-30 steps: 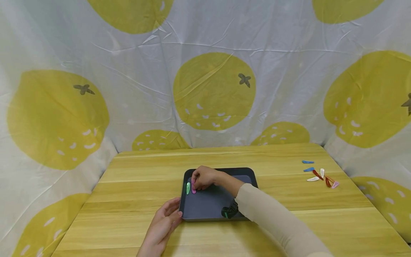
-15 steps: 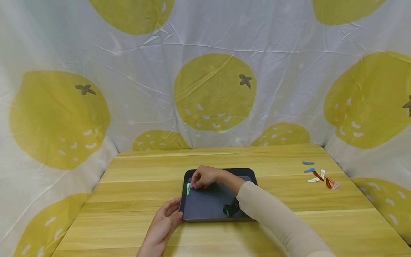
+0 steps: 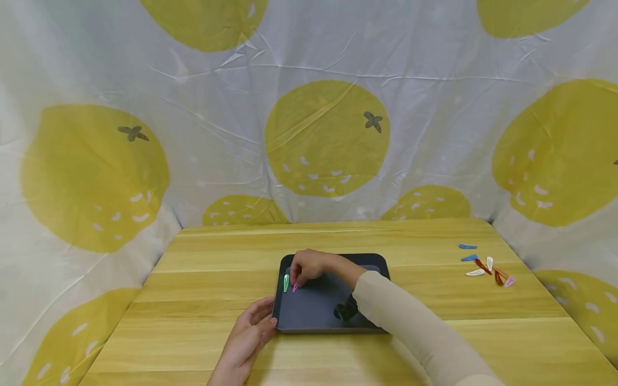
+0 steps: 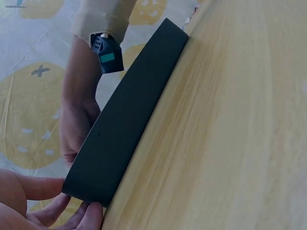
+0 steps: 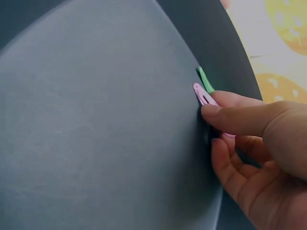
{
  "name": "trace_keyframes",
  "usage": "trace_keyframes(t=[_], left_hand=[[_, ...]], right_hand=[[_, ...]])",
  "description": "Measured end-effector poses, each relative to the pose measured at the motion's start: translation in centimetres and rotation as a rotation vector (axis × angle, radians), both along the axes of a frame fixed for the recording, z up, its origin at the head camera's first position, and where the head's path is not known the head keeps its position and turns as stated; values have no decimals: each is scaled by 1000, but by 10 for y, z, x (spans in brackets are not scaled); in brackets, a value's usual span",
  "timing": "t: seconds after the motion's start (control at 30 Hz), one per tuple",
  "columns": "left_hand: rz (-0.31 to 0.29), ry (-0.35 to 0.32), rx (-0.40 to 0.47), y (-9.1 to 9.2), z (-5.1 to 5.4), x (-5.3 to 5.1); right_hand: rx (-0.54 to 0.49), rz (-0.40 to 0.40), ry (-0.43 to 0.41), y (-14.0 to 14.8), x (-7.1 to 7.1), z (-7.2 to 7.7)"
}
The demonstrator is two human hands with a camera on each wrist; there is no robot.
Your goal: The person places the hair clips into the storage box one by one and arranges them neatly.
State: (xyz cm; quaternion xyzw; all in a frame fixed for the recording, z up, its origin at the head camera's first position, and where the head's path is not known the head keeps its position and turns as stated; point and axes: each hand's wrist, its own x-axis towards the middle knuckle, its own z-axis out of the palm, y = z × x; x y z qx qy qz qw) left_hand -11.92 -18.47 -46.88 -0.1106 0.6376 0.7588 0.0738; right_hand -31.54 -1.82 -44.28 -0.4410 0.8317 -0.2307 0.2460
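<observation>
1. The pink clip (image 5: pixel 199 93) is at the left side of the tray, pinched between your right thumb and fingers; you cannot tell whether it touches the tray floor.
2. Your right hand (image 3: pixel 310 264) is closed narrowly on that clip, reaching across from the right.
3. Just beside it, the green clip (image 3: pixel 286 283) lies along the left wall.
4. Your left hand (image 3: pixel 250 329) grips the near left corner of the dark tray (image 3: pixel 314 311), thumb and fingertips against it.
5. Well apart, on the wooden table (image 3: pixel 193 300) to your right, lie blue clips (image 3: pixel 468 246), white clips (image 3: pixel 475 272) and red clips (image 3: pixel 499 277).
6. Behind hangs the lemon-print cloth (image 3: pixel 217 118).
</observation>
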Motion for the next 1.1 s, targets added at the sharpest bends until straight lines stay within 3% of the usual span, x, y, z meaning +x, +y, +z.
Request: trace_keyframes(t=[0.37, 0.8, 1.1], left_hand=[[-4, -6, 3, 0, -2, -1], [-4, -6, 7, 0, -1, 0], [6, -5, 1, 1, 0, 0]], right_hand=[[-64, 16, 124, 0, 2, -7], [-92, 0, 113, 0, 6, -2], [-96, 40, 120, 7, 11, 10]])
